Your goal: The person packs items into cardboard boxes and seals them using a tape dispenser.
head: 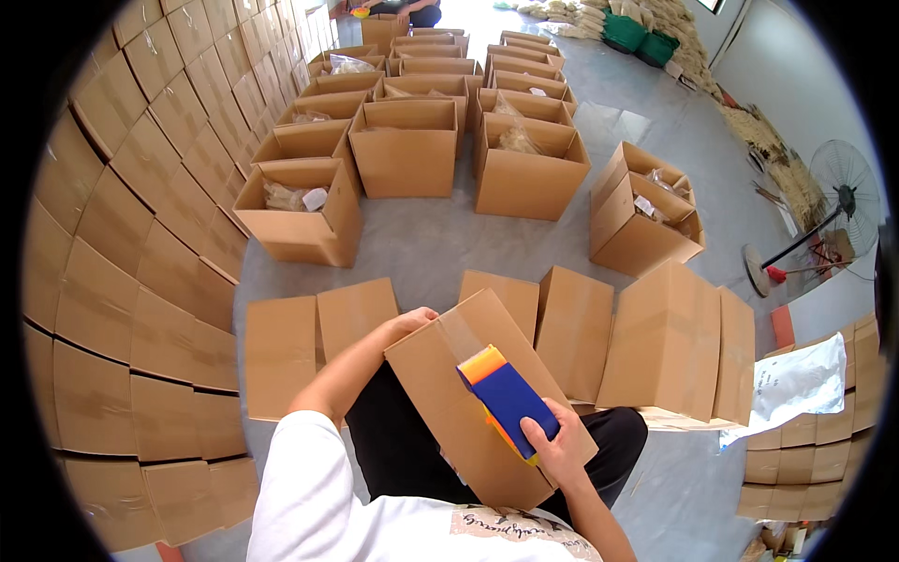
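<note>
A cardboard box (pixel 421 372) rests tilted across my lap, with a strip of clear tape (pixel 463 337) along the middle of its upper face. My left hand (pixel 414 322) grips the box's far left edge; its fingers are partly hidden there. In my right hand (pixel 558 439) is a blue and orange tape dispenser (pixel 511 400), thumb on its blue side. The dispenser's orange front end lies over the tape strip on the box face.
Flattened or closed cartons (pixel 576 330) stand in a row just beyond my knees. Open boxes (pixel 404 161) with plastic bags fill rows on the floor. Stacked cartons (pixel 105 281) wall the left. At right are a floor fan (pixel 846 200) and a white plastic bag (pixel 801 383). A person (pixel 414 10) sits far back.
</note>
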